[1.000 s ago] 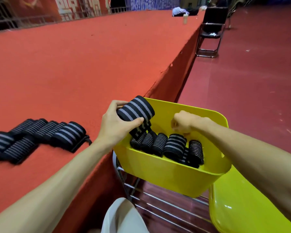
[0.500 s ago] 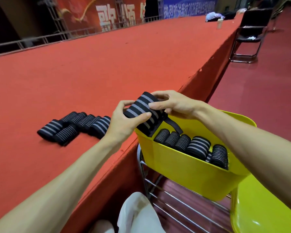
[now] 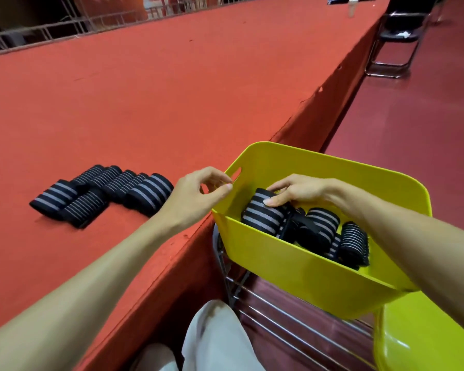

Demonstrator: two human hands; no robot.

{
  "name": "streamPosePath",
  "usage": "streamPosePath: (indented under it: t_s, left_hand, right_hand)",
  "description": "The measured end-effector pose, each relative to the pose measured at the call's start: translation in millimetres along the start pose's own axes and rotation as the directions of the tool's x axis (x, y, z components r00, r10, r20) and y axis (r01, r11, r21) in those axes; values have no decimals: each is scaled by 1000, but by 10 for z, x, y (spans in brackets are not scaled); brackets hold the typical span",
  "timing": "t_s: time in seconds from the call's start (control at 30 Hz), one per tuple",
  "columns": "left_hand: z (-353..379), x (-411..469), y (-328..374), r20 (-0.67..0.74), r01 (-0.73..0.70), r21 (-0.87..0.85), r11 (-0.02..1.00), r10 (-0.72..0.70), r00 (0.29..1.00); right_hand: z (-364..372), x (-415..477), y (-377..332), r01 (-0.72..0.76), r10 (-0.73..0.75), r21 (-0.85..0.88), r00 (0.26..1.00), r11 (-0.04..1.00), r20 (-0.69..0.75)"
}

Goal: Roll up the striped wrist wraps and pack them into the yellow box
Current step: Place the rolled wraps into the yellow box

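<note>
The yellow box (image 3: 300, 271) sits off the red platform's edge, on my right. Several rolled black wrist wraps with grey stripes (image 3: 324, 228) stand inside it. My right hand (image 3: 298, 190) reaches into the box and holds one more rolled wrap (image 3: 263, 214) at the left end of that row, thumb on its near side, fingers over its top. My left hand (image 3: 198, 192) hovers by the box's left rim near the handle slot, fingers loosely curled, holding nothing. Several more striped wraps (image 3: 105, 194) lie in a cluster on the platform to the left.
The red carpeted platform (image 3: 172, 103) stretches far ahead; its edge runs diagonally beside the box. A metal wire rack (image 3: 279, 311) is below the box and a yellow seat (image 3: 426, 341) at lower right. A black folding chair (image 3: 397, 36) stands far right. My knee (image 3: 214, 341) is below.
The wrap passed from my left hand to my right, which lowered it into the box. My left hand let go and now hangs empty by the rim.
</note>
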State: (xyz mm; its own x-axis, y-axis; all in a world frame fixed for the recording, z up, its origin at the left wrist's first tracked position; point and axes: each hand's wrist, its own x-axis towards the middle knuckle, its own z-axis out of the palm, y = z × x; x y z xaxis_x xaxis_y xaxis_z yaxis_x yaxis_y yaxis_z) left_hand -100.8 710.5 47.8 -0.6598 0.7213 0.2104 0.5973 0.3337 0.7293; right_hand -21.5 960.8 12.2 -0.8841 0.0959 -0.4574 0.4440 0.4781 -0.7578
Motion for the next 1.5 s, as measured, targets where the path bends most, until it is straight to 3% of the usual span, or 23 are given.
streamPosePath:
  t_s: [0.23,0.37,0.5,0.6,0.7,0.77,0.9,1.1,1.3,1.5]
  left_hand:
    - [36,6,-163,-47,-48,-81,996,44,998]
    - [41,-2,-215,-47,-68,-101,993,63,997]
    - [61,-7,-237,-62,-69,-115,991,62,996]
    - [60,-33,-214,-92,-74,-144,987,61,994]
    - [3,-80,-170,-139,-56,-183,982,31,990]
    - [-69,-116,-128,-162,-38,-198,979,6,987]
    - [-235,-224,-94,-208,7,-200,980,-49,977]
    - [-592,-534,-171,-292,76,-312,947,-172,941]
    - [-1109,-888,-582,-311,190,-350,917,-305,900]
    - [-1577,-1201,-1332,-371,378,-202,904,-428,824]
  right_hand:
    - [459,414,-22,-108,111,-38,990,993,90]
    - [590,500,-18,-66,92,-258,992,964,90]
    - [570,476,-27,0,26,-498,999,867,46]
    - [571,426,-65,-2,-29,-737,999,676,-30]
    - [561,374,-144,-3,-85,-805,994,593,-67]
    - [498,314,-233,-3,-124,-787,987,618,-100]
    - [360,138,-521,64,-273,-617,929,784,-250]
    - [558,-94,-1264,345,-543,-451,711,823,-447]
    - [1218,60,-2013,557,-693,-448,681,699,-235]
    - [1809,702,-2383,596,-668,-380,739,708,-86]
